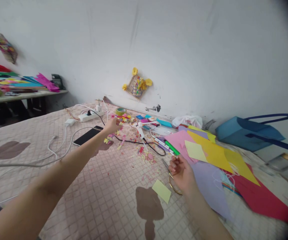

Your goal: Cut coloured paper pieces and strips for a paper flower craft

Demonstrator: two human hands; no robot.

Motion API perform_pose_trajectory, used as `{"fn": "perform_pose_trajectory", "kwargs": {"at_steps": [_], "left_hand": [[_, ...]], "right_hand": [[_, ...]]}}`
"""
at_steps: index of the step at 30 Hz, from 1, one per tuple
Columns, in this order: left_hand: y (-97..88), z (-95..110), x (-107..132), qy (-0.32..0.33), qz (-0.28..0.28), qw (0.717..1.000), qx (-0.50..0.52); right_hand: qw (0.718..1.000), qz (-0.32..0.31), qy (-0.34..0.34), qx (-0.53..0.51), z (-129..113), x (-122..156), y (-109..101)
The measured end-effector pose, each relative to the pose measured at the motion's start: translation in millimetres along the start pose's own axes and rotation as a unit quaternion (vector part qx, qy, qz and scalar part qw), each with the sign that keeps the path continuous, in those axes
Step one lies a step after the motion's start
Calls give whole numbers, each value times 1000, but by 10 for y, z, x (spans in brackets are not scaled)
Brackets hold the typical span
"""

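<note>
My left hand (112,126) reaches to a pile of small yellow, pink and red paper pieces (125,118). Its fingers are drawn together, and whatever lies between them is too small to make out. Nearer to me, my right hand (182,172) is half turned up with its fingers curled in; I cannot see what they hold. Scissors (172,183) with gold handles show beside that hand, partly hidden by it. A pale yellow paper square (162,191) lies below them. A white hot glue gun (140,129) with a black cord rests between my hands.
Coloured paper sheets (210,150) spread at right, with a green marker (172,147) at their edge. A blue bag (246,131) stands behind. On the left are a phone (87,135), a power strip (90,115) and loose white cables. Green tape (120,111) sits by the wall.
</note>
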State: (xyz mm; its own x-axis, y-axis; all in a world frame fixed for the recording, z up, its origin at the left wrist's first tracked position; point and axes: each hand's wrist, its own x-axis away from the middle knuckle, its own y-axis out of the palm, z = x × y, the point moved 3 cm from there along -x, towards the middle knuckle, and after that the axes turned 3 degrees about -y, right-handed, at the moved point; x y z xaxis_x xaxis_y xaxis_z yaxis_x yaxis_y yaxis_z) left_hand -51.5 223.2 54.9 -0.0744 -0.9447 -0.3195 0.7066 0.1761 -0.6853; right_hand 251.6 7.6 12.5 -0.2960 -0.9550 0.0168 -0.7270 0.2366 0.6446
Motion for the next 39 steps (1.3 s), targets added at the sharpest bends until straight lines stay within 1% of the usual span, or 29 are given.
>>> {"fn": "perform_pose_trajectory", "kwargs": {"at_steps": [3,5,7,9,11,14,15,16,17,18,19,21,22,24,25,26,27,28,31,33,34,36,39], "left_hand": [[62,-6,-92,-17,-6,1000,-14],[69,14,-126,-24,-13,999,-21],[30,51,-125,-25,-17,999,-31],[-64,106,-68,-20,-8,999,-48],[-192,193,61,-9,21,997,-71],[-332,414,388,15,64,993,-99],[-337,517,525,30,69,991,-107],[-319,638,672,62,76,987,-127],[-269,761,822,89,70,984,-140],[-190,882,973,113,45,983,-140],[-84,996,1119,132,0,983,-128],[145,1188,1389,145,-100,982,-63],[252,1272,1509,158,-148,976,-11],[416,1409,1702,200,-224,947,110],[481,1447,1772,209,-263,930,151],[527,1460,1816,207,-279,922,173],[560,1455,1842,204,-282,922,171],[583,1438,1853,202,-275,928,153],[609,1349,1842,203,-231,951,45],[609,1287,1826,202,-224,953,-3],[603,1257,1817,198,-228,953,-11],[579,1201,1793,187,-239,953,-5],[516,1119,1736,161,-227,960,-17]], "right_hand": [[1000,-3,1,22,69,14,14],[1000,-3,6,28,102,24,18],[999,-2,13,37,124,34,18],[998,1,13,58,135,45,16],[996,-1,2,92,139,65,26],[986,-30,-25,164,145,124,88],[980,-44,-31,193,150,151,119],[973,-57,-37,223,156,180,151],[964,-70,-43,251,163,208,182],[956,-81,-49,278,169,235,211],[947,-94,-54,302,177,257,238],[931,-115,-59,340,190,289,280],[925,-123,-60,354,195,299,295],[913,-133,-72,379,194,310,320],[905,-135,-87,393,188,315,333],[896,-138,-105,408,182,321,348],[886,-142,-124,423,178,329,364],[877,-146,-138,437,177,338,380],[858,-157,-156,464,192,366,414],[851,-159,-161,474,191,378,421],[852,-156,-161,474,183,377,416],[863,-132,-151,463,147,355,382],[896,-51,-131,422,45,275,273]]}}
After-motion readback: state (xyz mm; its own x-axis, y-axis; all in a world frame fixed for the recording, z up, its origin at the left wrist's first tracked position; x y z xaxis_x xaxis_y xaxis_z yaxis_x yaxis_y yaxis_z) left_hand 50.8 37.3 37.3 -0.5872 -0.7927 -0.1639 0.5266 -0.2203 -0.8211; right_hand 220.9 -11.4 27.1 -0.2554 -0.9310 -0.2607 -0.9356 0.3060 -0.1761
